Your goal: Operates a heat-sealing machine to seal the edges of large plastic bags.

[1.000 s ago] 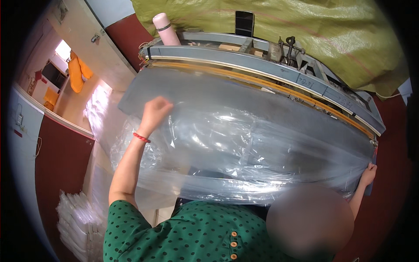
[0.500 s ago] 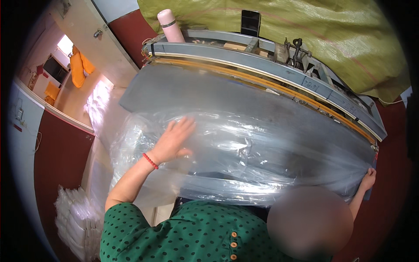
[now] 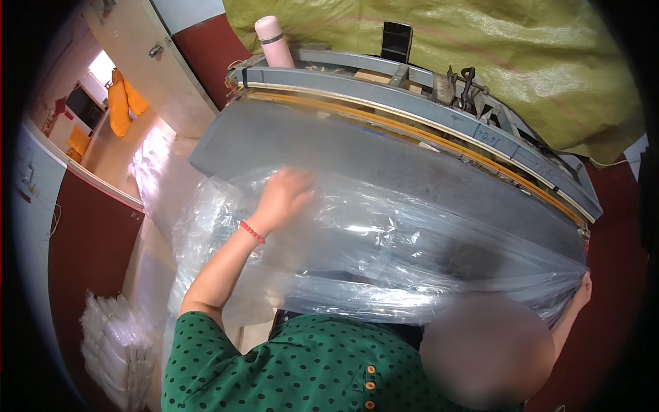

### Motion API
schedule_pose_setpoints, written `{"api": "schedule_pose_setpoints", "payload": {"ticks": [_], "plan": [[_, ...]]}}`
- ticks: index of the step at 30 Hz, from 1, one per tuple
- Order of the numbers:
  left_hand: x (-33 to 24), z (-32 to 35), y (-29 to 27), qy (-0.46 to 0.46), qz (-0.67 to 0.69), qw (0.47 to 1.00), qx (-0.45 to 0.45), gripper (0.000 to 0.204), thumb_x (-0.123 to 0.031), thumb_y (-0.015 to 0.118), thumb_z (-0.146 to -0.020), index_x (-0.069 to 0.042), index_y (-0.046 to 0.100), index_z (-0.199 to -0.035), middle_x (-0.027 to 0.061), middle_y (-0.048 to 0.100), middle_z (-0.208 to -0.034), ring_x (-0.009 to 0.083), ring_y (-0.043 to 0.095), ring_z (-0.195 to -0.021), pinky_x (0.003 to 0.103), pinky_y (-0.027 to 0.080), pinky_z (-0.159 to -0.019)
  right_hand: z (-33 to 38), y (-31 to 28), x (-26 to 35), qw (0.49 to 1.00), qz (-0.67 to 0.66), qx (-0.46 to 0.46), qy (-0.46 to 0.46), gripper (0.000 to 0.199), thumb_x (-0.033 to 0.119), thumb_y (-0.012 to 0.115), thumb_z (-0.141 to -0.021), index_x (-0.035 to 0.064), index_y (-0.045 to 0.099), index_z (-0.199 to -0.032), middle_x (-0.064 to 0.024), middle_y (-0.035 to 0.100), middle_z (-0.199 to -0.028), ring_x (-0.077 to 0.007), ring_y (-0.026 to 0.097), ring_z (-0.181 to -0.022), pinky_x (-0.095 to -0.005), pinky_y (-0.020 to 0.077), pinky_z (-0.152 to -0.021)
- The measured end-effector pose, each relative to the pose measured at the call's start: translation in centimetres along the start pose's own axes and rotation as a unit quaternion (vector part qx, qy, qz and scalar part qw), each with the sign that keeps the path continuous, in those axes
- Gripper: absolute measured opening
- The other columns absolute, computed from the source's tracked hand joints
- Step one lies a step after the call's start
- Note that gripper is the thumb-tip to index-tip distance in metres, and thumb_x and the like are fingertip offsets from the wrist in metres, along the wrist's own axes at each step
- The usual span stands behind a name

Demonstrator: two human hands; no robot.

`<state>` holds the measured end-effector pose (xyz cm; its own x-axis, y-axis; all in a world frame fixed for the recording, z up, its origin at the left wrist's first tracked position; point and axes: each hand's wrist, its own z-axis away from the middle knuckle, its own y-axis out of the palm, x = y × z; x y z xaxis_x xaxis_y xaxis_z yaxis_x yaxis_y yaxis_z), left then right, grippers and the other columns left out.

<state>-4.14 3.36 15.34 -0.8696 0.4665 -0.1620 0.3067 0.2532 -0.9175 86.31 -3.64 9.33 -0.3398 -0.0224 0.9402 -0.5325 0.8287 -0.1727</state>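
Where the right hand (image 3: 583,290) clutches it, clear film (image 3: 367,237) bunches.

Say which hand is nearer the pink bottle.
Left. The left hand is below the pink bottle in view, over the plastic film; the right hand is farther, at the film's right end.

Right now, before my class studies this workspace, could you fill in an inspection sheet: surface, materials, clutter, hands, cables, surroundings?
Surface: dark grey worktop, partly covered.
Materials: clear plastic film, crumpled, across the near part.
Clutter: pink flask and upright phone by the blue-grey metal frame.
Left hand: over the film, blurred; contact unclear.
Right hand: grips the film's gathered right end.
Cables: thin looped cord at far left.
Surroundings: yellow-green sheet behind the frame; open door at left; stacked plastic packs lower left.
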Motion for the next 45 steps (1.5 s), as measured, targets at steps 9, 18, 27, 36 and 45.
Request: {"api": "schedule_pose_setpoints", "payload": {"ticks": [9, 18, 27, 36, 45], "plan": [[0.1, -2.6, 1.6, -0.147, 0.079, 0.975, -0.147, 0.012, -0.006, 0.064, -0.070, -0.003, 0.060, -0.080, 0.0100, 0.055, -0.085, 0.0265, 0.054, -0.080, 0.035, 0.043, -0.070, 3.7, -4.5, 8.3, 0.976, -0.191, 0.028, 0.100, 0.036, 0.027, 0.061, -0.083, 0.0041, 0.054, -0.109, -0.0049, 0.056, -0.103, -0.0152, 0.052, -0.095, -0.0291, 0.0412, -0.085], [4.3, -9.7, -0.3, -0.377, 0.505, 0.676, -0.382, 0.008, -0.012, 0.045, -0.084, -0.005, 0.049, -0.080, 0.0001, 0.044, -0.068, 0.0111, 0.040, -0.062, 0.027, 0.038, -0.058, 5.8, 13.4, 13.3, 0.984, -0.017, -0.136, -0.111, 0.021, 0.019, 0.049, -0.082, 0.0038, 0.060, -0.073, -0.0047, 0.056, -0.069, -0.0168, 0.053, -0.066, -0.0334, 0.0419, -0.063], [20.9, -13.3, 8.0, -0.273, 0.242, 0.866, -0.341, 0.019, -0.018, 0.051, -0.085, -0.005, 0.047, -0.072, -0.0009, 0.045, -0.064, 0.0087, 0.039, -0.059, 0.024, 0.036, -0.055, 4.7, 25.2, 7.1, 0.983, 0.081, -0.080, -0.147, 0.018, 0.018, 0.054, -0.085, 0.0002, 0.053, -0.080, -0.0072, 0.055, -0.065, -0.0143, 0.050, -0.059, -0.0295, 0.0431, -0.059], [18.7, -14.6, 7.9, -0.292, 0.339, 0.819, -0.361, 0.018, -0.018, 0.052, -0.085, -0.010, 0.046, -0.071, -0.0048, 0.042, -0.060, 0.0042, 0.034, -0.049, 0.020, 0.028, -0.044, 4.4, 25.5, 8.0, 0.972, 0.106, -0.176, -0.114, 0.015, 0.015, 0.053, -0.084, 0.0005, 0.050, -0.086, -0.0095, 0.058, -0.065, -0.0180, 0.057, -0.057, -0.0312, 0.0449, -0.055], [17.1, -14.9, 6.8, -0.348, 0.431, 0.728, -0.404, 0.014, -0.018, 0.042, -0.088, -0.008, 0.045, -0.079, -0.0003, 0.047, -0.064, 0.0082, 0.042, -0.050, 0.022, 0.038, -0.044, 2.4, 24.6, 6.6, 0.962, 0.126, -0.236, -0.055, 0.019, 0.018, 0.045, -0.087, -0.0001, 0.046, -0.094, -0.0201, 0.057, -0.091, -0.0322, 0.057, -0.085, -0.0382, 0.0423, -0.076]]}}
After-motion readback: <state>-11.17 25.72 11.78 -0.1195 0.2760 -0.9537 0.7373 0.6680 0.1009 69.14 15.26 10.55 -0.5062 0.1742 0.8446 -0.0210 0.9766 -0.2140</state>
